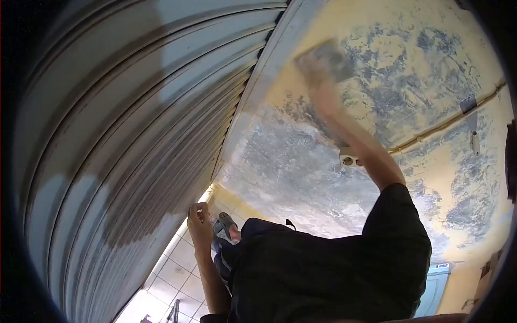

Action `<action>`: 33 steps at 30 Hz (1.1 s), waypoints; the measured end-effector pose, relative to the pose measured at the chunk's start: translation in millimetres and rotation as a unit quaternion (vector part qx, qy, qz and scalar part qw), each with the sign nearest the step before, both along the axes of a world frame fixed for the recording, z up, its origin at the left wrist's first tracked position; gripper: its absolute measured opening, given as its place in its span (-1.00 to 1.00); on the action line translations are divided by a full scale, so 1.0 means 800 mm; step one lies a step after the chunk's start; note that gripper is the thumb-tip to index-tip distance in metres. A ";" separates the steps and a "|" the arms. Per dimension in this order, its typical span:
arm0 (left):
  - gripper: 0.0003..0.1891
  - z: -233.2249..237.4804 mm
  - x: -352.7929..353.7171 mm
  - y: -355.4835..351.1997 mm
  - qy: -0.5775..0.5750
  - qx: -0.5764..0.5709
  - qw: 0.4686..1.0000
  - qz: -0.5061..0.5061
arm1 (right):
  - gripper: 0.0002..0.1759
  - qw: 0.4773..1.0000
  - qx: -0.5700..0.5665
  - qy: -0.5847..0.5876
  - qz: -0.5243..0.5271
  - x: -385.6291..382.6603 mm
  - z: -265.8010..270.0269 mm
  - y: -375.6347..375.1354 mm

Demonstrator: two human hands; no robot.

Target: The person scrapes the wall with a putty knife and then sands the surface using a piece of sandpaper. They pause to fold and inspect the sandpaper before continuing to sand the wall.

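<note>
My right hand [320, 89], smeared by motion, reaches up along the wall and grips a flat, grey, rectangular tool [326, 59]. The tool lies against the wall [285, 156], where yellow paint is broken by grey and whitish patches; blur hides its exact kind. Low on the left, my left hand [200, 215] hangs beside the ribbed metal shutter [134, 145], its fingers loosely curled and slightly apart, nothing showing in them.
A double wall socket [350, 158] sits just beside my right forearm. Along the wall runs a yellowish conduit [431, 131], with a scraper-like tool [473, 129] near it. Below are the tiled floor [175, 272], a sandalled foot [228, 222] and a light-blue door [432, 290].
</note>
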State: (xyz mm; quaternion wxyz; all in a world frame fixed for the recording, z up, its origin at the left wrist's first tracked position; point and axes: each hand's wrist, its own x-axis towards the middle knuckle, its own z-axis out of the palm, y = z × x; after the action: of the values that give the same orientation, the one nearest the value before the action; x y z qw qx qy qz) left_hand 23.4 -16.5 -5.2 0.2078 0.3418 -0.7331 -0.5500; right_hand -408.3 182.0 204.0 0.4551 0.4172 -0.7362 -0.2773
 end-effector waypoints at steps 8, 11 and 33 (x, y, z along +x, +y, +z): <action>-0.84 -0.022 -0.028 0.010 0.026 0.039 0.999 0.006 | -0.30 0.988 0.094 -0.124 -0.012 -0.004 -0.103 0.025; -0.86 -0.019 -0.035 0.008 0.039 0.004 0.999 -0.010 | -0.30 0.970 0.167 -0.176 0.023 0.019 -0.118 0.035; -0.80 -0.017 -0.053 0.022 0.024 0.030 0.997 -0.070 | -0.18 0.986 0.059 0.028 -0.152 0.052 0.090 0.006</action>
State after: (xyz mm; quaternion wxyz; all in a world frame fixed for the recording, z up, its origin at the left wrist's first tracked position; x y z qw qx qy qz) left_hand -19.3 0.9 -18.9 0.1753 0.2825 -0.7332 -0.5932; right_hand -367.0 186.7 276.2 0.4023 0.3187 -0.7605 -0.3977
